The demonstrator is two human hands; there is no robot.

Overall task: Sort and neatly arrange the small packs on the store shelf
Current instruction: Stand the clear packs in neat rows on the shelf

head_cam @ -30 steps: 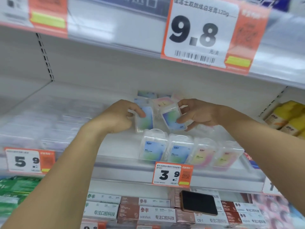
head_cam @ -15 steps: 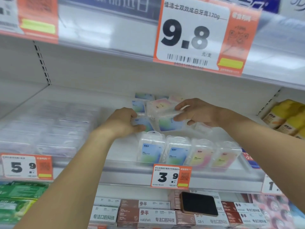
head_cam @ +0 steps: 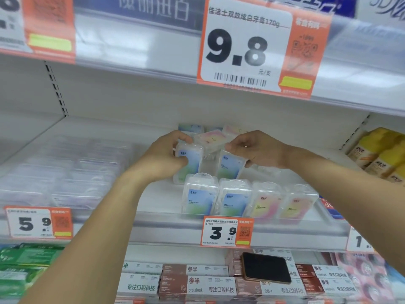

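1. Here, seen from a head-worn camera looking forward and down, two bare forearms reach into the middle level of a white store shelf [head_cam: 157, 200].
2. The left hand [head_cam: 163, 157] grips a clear plastic pack with a blue-green label [head_cam: 190, 164], its fingers curled round the pack's left edge and top. The pack stands roughly upright, in the second row back from the shelf edge.
3. The right hand [head_cam: 258, 150] holds a second blue-labelled pack [head_cam: 230, 166] just to the right of the first, fingers curled over its top and right side. This pack tilts slightly to the right.
4. A pink-and-yellow pack [head_cam: 211, 139] lies flat behind and between the two hands, on top of other packs further back.
5. In the front row four packs stand side by side, touching: two blue front packs [head_cam: 219, 199] on the left and two pink front packs [head_cam: 282, 201] on the right.
6. An orange price tag reading 3.9 [head_cam: 226, 232] hangs on the shelf edge below the front row.
7. A larger tag reading 9.8 [head_cam: 252, 49] hangs on the level above.
8. To the left sit blurred clear boxes [head_cam: 72, 172] above a 5.9 tag [head_cam: 37, 222].
9. Yellow bottles [head_cam: 381, 154] stand at far right.
10. A dark phone [head_cam: 266, 267] lies on boxed goods [head_cam: 197, 281] on the level below.
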